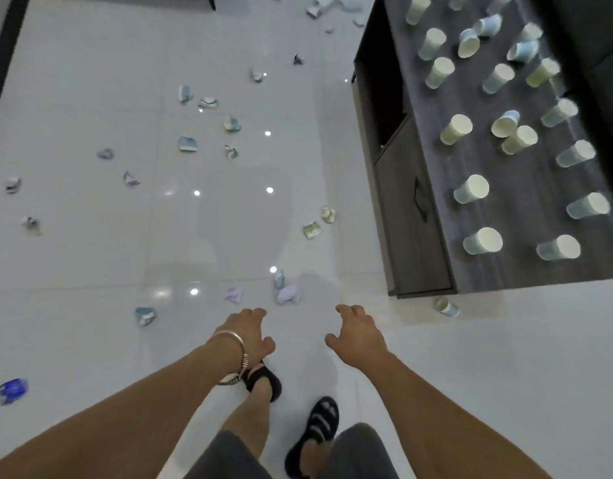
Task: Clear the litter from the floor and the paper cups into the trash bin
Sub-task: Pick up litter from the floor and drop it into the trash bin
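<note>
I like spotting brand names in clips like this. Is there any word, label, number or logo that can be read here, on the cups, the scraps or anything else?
No readable text anywhere in this view.
Paper cups on the dark cabinet, such as this one: pale green and blue sides, no lettering to be made out.
Crumpled scraps on the floor, such as this one: patterned, too small and blurred to read.
Blue wrapper: blurred, nothing legible.
Sandal: no visible logo.

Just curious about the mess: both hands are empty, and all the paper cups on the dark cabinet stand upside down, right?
Not quite. The head view shows both hands empty, but some paper cups on the dark cabinet lie tipped on their sides.
</note>
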Tool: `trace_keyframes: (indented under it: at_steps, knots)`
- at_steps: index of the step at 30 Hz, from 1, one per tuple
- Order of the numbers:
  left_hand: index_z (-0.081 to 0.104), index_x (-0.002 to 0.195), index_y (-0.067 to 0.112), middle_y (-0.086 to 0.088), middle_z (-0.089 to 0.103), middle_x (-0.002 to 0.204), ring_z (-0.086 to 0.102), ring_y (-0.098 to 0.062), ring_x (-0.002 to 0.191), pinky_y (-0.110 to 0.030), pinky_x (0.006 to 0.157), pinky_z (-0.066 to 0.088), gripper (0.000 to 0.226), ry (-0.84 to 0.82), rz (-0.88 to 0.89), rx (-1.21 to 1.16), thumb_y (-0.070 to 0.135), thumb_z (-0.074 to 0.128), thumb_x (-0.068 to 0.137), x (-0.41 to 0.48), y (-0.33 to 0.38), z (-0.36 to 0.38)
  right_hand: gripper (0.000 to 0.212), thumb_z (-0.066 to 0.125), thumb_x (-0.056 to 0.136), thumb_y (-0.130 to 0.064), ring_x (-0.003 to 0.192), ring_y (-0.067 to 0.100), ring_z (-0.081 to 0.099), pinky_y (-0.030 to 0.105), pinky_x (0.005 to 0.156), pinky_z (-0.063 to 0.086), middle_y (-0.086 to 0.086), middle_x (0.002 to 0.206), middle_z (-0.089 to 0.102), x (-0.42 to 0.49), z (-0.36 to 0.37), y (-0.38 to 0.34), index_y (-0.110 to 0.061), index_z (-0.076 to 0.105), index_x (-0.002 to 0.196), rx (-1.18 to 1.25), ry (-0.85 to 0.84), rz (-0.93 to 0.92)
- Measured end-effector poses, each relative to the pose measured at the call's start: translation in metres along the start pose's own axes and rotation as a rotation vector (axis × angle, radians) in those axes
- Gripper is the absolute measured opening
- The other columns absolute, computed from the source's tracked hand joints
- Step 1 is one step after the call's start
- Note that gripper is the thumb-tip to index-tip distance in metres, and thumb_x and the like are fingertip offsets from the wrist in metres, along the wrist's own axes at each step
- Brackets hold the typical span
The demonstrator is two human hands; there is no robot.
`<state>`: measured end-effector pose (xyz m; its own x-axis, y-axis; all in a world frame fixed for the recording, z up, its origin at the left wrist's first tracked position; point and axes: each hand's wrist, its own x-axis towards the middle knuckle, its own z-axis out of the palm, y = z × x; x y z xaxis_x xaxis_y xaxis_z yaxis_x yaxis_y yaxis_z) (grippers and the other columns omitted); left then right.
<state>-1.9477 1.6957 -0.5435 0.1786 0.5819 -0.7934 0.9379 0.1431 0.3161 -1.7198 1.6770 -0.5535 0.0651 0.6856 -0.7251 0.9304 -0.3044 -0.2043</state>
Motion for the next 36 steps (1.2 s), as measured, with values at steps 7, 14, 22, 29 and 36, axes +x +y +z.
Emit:
trace_keyframes:
  at_steps: [7, 14, 22, 29, 36]
  knots:
    - [0.034, 0.141, 0.016, -0.008, 0.041, 0.142, 0.042, -0.024, 0.127, -0.029, 0.103, 0.035, 0.057, -0.062, -0.2, -0.201, 0.038, 0.051, 0.092, 0.129, -0.074, 0.062, 0.07, 0.058, 0.089, -0.036, 0.134, 0.029, 0.033, 0.039, 0.104, 0.04, 0.006, 0.15, 0.03, 0.171, 0.083, -0.009, -0.018, 0.028, 0.15, -0.084, -0.132, -0.053]
    - [0.029, 0.146, 0.021, -0.005, 0.038, 0.146, 0.042, -0.025, 0.129, -0.034, 0.108, 0.034, 0.068, -0.048, -0.291, -0.405, 0.038, 0.058, 0.086, 0.286, -0.103, 0.151, 0.075, 0.061, 0.087, -0.037, 0.121, 0.03, 0.044, 0.035, 0.084, 0.042, 0.007, 0.149, 0.029, 0.345, 0.17, 0.043, -0.021, 0.025, 0.151, -0.229, -0.125, -0.114]
    - [0.034, 0.143, 0.022, -0.003, 0.044, 0.141, 0.046, -0.023, 0.125, -0.036, 0.107, 0.036, 0.066, 0.053, -0.325, -0.515, 0.039, 0.06, 0.085, 0.409, -0.129, 0.224, 0.078, 0.068, 0.085, -0.039, 0.11, 0.036, 0.052, 0.041, 0.085, 0.047, 0.012, 0.143, 0.034, 0.483, 0.267, 0.064, -0.021, 0.028, 0.149, -0.237, -0.134, -0.298]
    - [0.038, 0.14, 0.022, -0.001, 0.047, 0.138, 0.05, -0.02, 0.12, -0.028, 0.099, 0.039, 0.064, 0.087, -0.388, -0.698, 0.04, 0.063, 0.085, 0.407, -0.132, 0.233, 0.057, 0.073, 0.081, -0.032, 0.095, 0.031, 0.059, 0.032, 0.076, 0.045, 0.008, 0.121, 0.043, 0.46, 0.291, 0.059, -0.016, 0.05, 0.131, -0.058, -0.201, -0.325]
    - [0.054, 0.124, 0.021, 0.005, 0.06, 0.111, 0.06, -0.01, 0.088, -0.01, 0.059, 0.047, 0.048, 0.018, -0.327, -1.065, 0.038, 0.07, 0.082, 0.385, -0.11, 0.164, 0.053, 0.081, 0.076, -0.025, 0.084, 0.014, 0.057, 0.03, 0.066, 0.053, 0.008, 0.112, 0.054, 0.385, 0.22, 0.017, -0.007, 0.06, 0.121, 0.127, -0.188, -0.776]
